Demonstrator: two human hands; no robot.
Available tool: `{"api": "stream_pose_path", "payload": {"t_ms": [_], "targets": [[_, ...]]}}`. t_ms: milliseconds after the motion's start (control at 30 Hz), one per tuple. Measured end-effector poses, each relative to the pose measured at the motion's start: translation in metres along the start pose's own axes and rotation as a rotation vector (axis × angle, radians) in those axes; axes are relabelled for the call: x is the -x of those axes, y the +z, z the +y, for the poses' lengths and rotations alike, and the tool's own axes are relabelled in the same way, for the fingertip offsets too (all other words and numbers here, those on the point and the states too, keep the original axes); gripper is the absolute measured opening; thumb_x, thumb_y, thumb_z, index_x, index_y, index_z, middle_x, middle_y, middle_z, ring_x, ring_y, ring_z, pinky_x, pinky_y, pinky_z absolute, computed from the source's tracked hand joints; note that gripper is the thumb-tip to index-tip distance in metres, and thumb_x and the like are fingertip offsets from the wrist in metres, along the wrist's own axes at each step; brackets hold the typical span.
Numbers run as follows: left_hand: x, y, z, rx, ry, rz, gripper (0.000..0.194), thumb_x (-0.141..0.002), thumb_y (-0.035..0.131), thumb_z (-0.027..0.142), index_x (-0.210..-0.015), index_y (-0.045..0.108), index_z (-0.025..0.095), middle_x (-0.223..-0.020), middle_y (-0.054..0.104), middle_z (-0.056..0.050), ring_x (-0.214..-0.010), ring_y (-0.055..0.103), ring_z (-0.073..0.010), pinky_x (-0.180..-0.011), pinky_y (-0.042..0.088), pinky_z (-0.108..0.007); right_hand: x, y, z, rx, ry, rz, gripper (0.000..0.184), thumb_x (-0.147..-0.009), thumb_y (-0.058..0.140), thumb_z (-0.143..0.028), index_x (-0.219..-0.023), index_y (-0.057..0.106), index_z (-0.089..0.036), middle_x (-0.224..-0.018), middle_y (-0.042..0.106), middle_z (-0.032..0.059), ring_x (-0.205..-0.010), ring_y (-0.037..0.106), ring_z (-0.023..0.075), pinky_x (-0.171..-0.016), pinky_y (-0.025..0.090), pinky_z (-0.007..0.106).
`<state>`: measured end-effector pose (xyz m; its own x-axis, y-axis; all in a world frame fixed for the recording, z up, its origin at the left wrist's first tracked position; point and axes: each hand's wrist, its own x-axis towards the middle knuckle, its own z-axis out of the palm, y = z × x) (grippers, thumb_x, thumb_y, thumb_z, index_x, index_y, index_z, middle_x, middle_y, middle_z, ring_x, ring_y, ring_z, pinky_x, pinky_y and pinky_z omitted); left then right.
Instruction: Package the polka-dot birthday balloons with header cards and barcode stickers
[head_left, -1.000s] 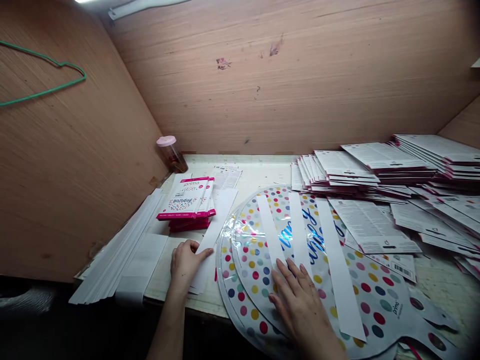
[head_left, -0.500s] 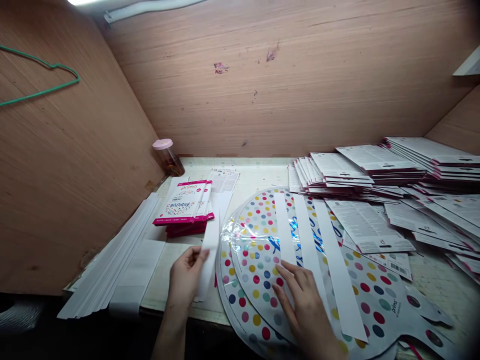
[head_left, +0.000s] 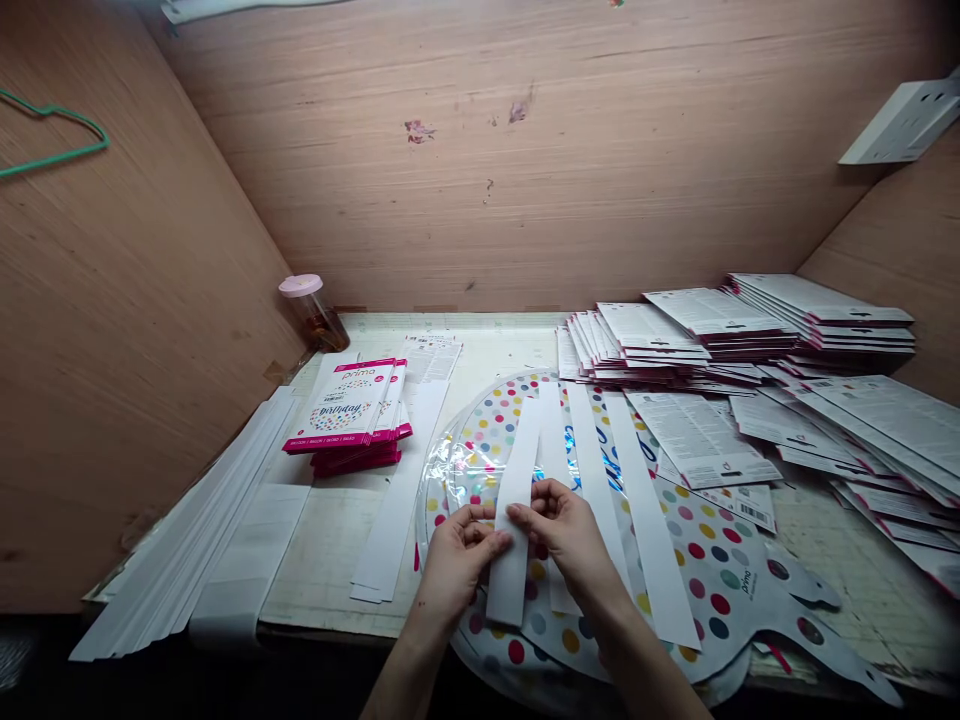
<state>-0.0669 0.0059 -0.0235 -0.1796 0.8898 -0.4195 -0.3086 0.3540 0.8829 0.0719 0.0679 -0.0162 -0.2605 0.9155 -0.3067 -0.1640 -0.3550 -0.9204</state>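
Observation:
Between my two hands is a white paper strip, raised at a slant over the left part of a flat foil balloon with coloured dots and blue lettering. My left hand pinches the strip's left edge between thumb and fingers. From the other side, my right hand pinches the right edge, a little higher up. Three more white strips lie across the balloon, among them the rightmost strip. Under the dotted balloon another one shows at its left rim.
White strips lie left of the balloon. Beyond them sits a stack of pink-and-white birthday packets. A fanned pile of long white strips covers the left edge. Packets are heaped at right. A pink-lidded jar stands in the corner.
My left hand has brought a strip from the left pile over the balloon, and my right hand has left the strips on the balloon to grip it. The view has shifted right.

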Motion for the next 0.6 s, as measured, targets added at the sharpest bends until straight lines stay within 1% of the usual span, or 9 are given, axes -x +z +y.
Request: {"api": "stream_pose_path", "payload": {"t_ms": [67, 133, 200, 267, 333, 433, 500, 567, 600], "targets": [[-0.003, -0.002, 0.001, -0.026, 0.022, 0.018, 0.051, -0.053, 0.090, 0.040, -0.088, 0.063, 0.014, -0.055, 0.063, 0.004, -0.046, 0.054, -0.0086, -0.045, 0.040, -0.017, -0.003, 0.000, 0.001, 0.002, 0.012, 0.007, 0.045, -0.054, 0.086, -0.043, -0.077, 0.059, -0.016, -0.053, 0.052, -0.0074, -0.045, 0.046, 0.0082, -0.044, 0.035, 0.022], [-0.006, -0.004, 0.001, -0.032, 0.038, 0.010, 0.049, -0.054, 0.090, 0.038, -0.087, 0.064, 0.014, -0.059, 0.066, 0.001, -0.052, 0.059, -0.0112, -0.050, 0.045, -0.019, -0.006, 0.001, 0.003, 0.007, 0.041, -0.019, 0.046, -0.053, 0.085, -0.042, -0.079, 0.060, -0.015, -0.053, 0.053, -0.0071, -0.045, 0.045, 0.0080, -0.045, 0.035, 0.021], [-0.008, -0.007, 0.000, -0.015, 0.047, -0.005, 0.048, -0.057, 0.088, 0.039, -0.091, 0.065, 0.013, -0.067, 0.070, -0.002, -0.060, 0.065, -0.0143, -0.057, 0.050, -0.022, -0.008, 0.001, 0.004, 0.021, 0.070, -0.071, 0.046, -0.054, 0.084, -0.043, -0.081, 0.061, -0.014, -0.054, 0.055, -0.0059, -0.046, 0.047, 0.0087, -0.045, 0.035, 0.022], [-0.012, -0.011, 0.000, 0.020, 0.068, 0.010, 0.048, -0.059, 0.086, 0.040, -0.093, 0.065, 0.013, -0.074, 0.072, -0.005, -0.066, 0.067, -0.0162, -0.065, 0.053, -0.025, -0.011, 0.000, 0.005, 0.057, 0.073, -0.100, 0.044, -0.058, 0.081, -0.044, -0.083, 0.060, -0.015, -0.058, 0.059, -0.0037, -0.049, 0.051, 0.0109, -0.047, 0.037, 0.023], [-0.016, -0.017, 0.001, 0.039, 0.109, 0.072, 0.047, -0.060, 0.086, 0.040, -0.092, 0.064, 0.014, -0.072, 0.071, -0.003, -0.066, 0.067, -0.0159, -0.066, 0.054, -0.026, -0.013, -0.001, 0.004, 0.145, 0.030, -0.060, 0.038, -0.063, 0.076, -0.043, -0.084, 0.059, -0.016, -0.063, 0.061, -0.0023, -0.054, 0.055, 0.0134, -0.050, 0.041, 0.025], [-0.025, -0.027, 0.001, -0.014, 0.185, 0.231, 0.048, -0.061, 0.084, 0.039, -0.094, 0.059, 0.016, -0.065, 0.067, 0.001, -0.062, 0.066, -0.0151, -0.061, 0.052, -0.024, -0.018, -0.001, 0.002, 0.345, -0.033, 0.049, 0.032, -0.070, 0.069, -0.039, -0.091, 0.058, -0.018, -0.062, 0.056, -0.0042, -0.059, 0.058, 0.0170, -0.056, 0.047, 0.029], [-0.030, -0.033, 0.000, -0.094, 0.219, 0.305, 0.049, -0.063, 0.083, 0.038, -0.097, 0.057, 0.016, -0.064, 0.066, 0.002, -0.062, 0.065, -0.0154, -0.061, 0.051, -0.024, -0.020, 0.000, 0.001, 0.473, -0.048, 0.092, 0.036, -0.075, 0.065, -0.035, -0.105, 0.054, -0.020, -0.061, 0.054, -0.0057, -0.061, 0.060, 0.0192, -0.060, 0.049, 0.031], [-0.034, -0.035, -0.002, -0.165, 0.231, 0.329, 0.046, -0.066, 0.080, 0.038, -0.099, 0.055, 0.017, -0.066, 0.066, 0.001, -0.064, 0.065, -0.0162, -0.063, 0.052, -0.026, -0.020, 0.004, 0.001, 0.606, -0.057, 0.127, 0.042, -0.079, 0.061, -0.032, -0.117, 0.047, -0.020, -0.064, 0.055, -0.0050, -0.065, 0.061, 0.0205, -0.062, 0.050, 0.031], [-0.036, -0.034, -0.003, -0.191, 0.233, 0.336, 0.045, -0.067, 0.078, 0.038, -0.099, 0.055, 0.017, -0.067, 0.066, 0.001, -0.065, 0.065, -0.0167, -0.064, 0.052, -0.027, -0.020, 0.006, 0.001, 0.688, -0.070, 0.154, 0.045, -0.081, 0.060, -0.030, -0.121, 0.044, -0.019, -0.069, 0.058, -0.0028, -0.068, 0.062, 0.0212, -0.063, 0.050, 0.031]]}}
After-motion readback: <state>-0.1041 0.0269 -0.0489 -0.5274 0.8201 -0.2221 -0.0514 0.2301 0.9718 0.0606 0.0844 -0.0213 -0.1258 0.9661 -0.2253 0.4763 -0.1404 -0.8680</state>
